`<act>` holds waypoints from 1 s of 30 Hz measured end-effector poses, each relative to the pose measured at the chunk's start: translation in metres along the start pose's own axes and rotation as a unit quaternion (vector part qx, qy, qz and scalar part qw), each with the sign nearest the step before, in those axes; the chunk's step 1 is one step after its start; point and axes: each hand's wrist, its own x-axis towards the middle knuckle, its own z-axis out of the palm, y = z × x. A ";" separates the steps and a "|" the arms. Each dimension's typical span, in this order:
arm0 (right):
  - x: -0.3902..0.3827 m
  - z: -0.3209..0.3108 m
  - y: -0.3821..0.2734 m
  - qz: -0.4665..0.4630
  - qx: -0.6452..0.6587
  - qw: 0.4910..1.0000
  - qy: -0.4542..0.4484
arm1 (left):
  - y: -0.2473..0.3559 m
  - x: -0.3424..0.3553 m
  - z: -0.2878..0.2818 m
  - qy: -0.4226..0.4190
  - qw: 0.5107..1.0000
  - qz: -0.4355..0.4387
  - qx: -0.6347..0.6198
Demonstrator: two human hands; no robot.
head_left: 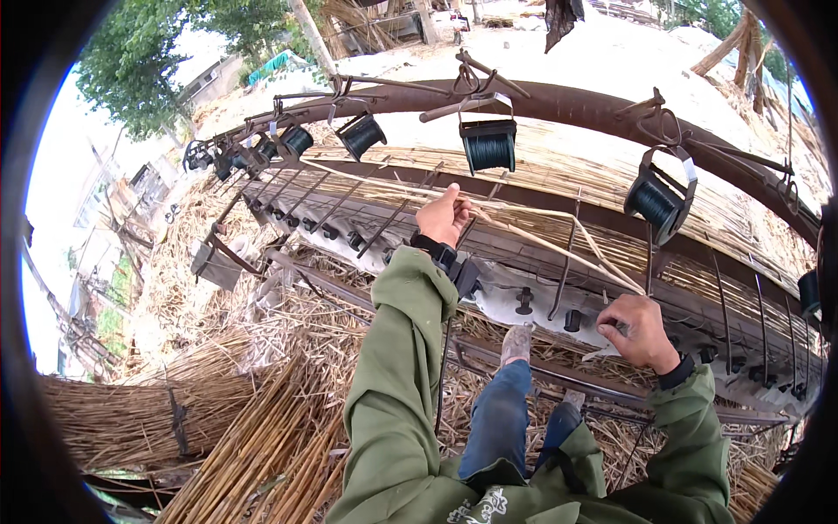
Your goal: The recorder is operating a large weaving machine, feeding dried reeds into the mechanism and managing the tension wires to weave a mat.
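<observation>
My left hand (pixel 443 216) is closed on thin pale reed stalks (pixel 515 229), over the bars of a long metal frame. The stalks stretch out to its left and slant down rightward, ending close to the knuckles of my right hand (pixel 642 334). That hand is lower and farther right, its fingers curled together near the frame's front edge. Whatever it may be pinching does not show. Many reeds lie side by side as a mat (pixel 559 157) behind the frame's upright rods. Spools of dark wire (pixel 489 146) hang above from a curved brown beam (pixel 567 103).
Rods such as this dark one (pixel 566 262) stick up along the frame. Black knobs (pixel 524 300) line its front, above a low metal rail (pixel 559 374). Reed bundles (pixel 253 437) lie at lower left, with loose straw (pixel 297 323) underfoot. A tree (pixel 131 70) stands far left.
</observation>
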 end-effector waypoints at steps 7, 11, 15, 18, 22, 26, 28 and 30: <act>-0.002 -0.002 0.001 -0.001 -0.001 1.000 -0.001 | -0.012 0.025 0.005 0.037 0.999 0.007 -0.029; -0.005 -0.002 0.006 -0.017 -0.006 1.000 0.013 | -0.022 0.040 0.002 0.026 0.993 0.097 -0.066; -0.006 0.001 0.012 -0.008 0.004 1.000 0.012 | -0.029 0.038 0.000 0.071 0.968 0.204 0.129; -0.006 0.000 0.013 -0.014 -0.002 1.000 0.017 | -0.032 0.045 0.000 0.063 0.974 0.168 0.134; -0.006 0.000 0.012 -0.008 -0.008 1.000 0.009 | -0.028 0.050 0.003 0.045 0.996 0.024 0.067; -0.004 0.001 0.006 -0.016 -0.021 1.000 -0.008 | -0.024 0.053 0.005 0.035 0.998 0.042 0.035; -0.002 0.001 0.003 -0.021 -0.020 1.000 -0.007 | -0.025 0.049 0.011 0.062 0.996 0.061 0.034; -0.004 0.000 0.003 -0.013 -0.029 0.999 -0.008 | -0.027 0.044 0.016 0.015 0.997 0.066 0.026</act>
